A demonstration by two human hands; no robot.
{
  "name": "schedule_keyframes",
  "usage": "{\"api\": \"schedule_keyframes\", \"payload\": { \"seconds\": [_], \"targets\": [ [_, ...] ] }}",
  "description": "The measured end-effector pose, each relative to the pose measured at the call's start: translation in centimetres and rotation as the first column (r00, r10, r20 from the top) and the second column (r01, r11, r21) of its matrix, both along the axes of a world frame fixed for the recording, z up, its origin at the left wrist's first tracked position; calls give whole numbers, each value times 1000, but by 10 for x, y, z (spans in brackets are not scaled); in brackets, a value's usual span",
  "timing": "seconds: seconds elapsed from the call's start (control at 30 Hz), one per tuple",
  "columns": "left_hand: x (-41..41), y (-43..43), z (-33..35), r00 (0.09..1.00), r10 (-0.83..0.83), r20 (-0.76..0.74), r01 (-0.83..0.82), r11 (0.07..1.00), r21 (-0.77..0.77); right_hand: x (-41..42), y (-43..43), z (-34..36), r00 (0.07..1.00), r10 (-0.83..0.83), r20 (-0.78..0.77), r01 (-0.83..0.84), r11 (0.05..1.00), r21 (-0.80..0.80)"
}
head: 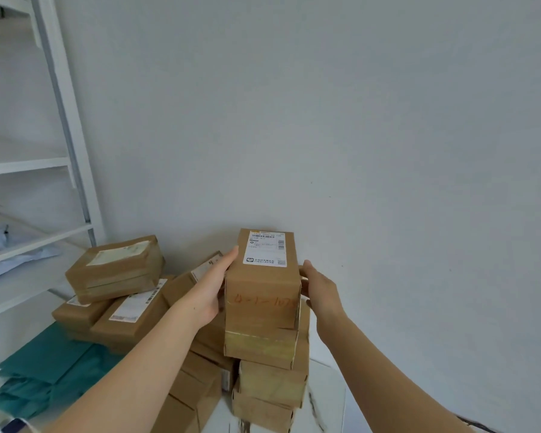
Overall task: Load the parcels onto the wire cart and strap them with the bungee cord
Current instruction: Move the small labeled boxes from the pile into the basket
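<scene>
Far left: white shelf unit, something pale on its lower shelves, too blurred to name. Below it, teal mailers stacked flat. Next, a loose heap of brown parcels, labels up, lying at mixed angles.

Left hand: palm and straight fingers flat on the left face of the top parcel. Right hand: fingers against its right face, tips partly hidden past the box edge. So the grip is two-handed, a clamp between spread hands with nothing curled round that I can see. Whether the box is lifted or only resting on its stack: cannot tell, the bottom edge meets the box below.

Key relation: the top parcel sits dead between the hands, its long axis running away from the wearer toward the wall and its label at the far end of the top face. The hands sit about level, the left reaching a bit further along its side. Judgement: the next move is a straight lift up and back toward the body. The risk is slip, since only side pressure holds it, and the stack below looks uneven.

Right: plain wall, and a white desk under the stack, mostly covered.

Wire cart and bungee cord: not in view, so the carry direction is unknown. Both forearms are cut off at the bottom edge.
</scene>
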State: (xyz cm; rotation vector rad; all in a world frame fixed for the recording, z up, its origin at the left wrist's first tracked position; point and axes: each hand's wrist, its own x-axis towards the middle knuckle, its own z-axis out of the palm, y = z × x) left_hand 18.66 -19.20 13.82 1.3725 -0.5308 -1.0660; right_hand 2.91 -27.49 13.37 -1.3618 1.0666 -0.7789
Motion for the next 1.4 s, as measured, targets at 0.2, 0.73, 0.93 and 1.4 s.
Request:
{"api": "schedule_keyframes", "payload": {
  "seconds": [0.2,0.73,0.93,1.4],
  "targets": [
    [2,-7,-1,999,21,-32,-22,999,-29,8,5,4,994,79,71,-83,995,51],
    [-17,-1,32,998,-36,-46,24,971,-236,-6,23,27,939,-36,342,7,996,87],
    [-47,-5,30,992,-125,9,123,954,-273,-42,29,24,894,-32,448,-20,994,112],
    [-149,-14,-28,880,-475,14,471,869,-152,-157,80,-19,840,-366,399,267,921,284]
  ]
}}
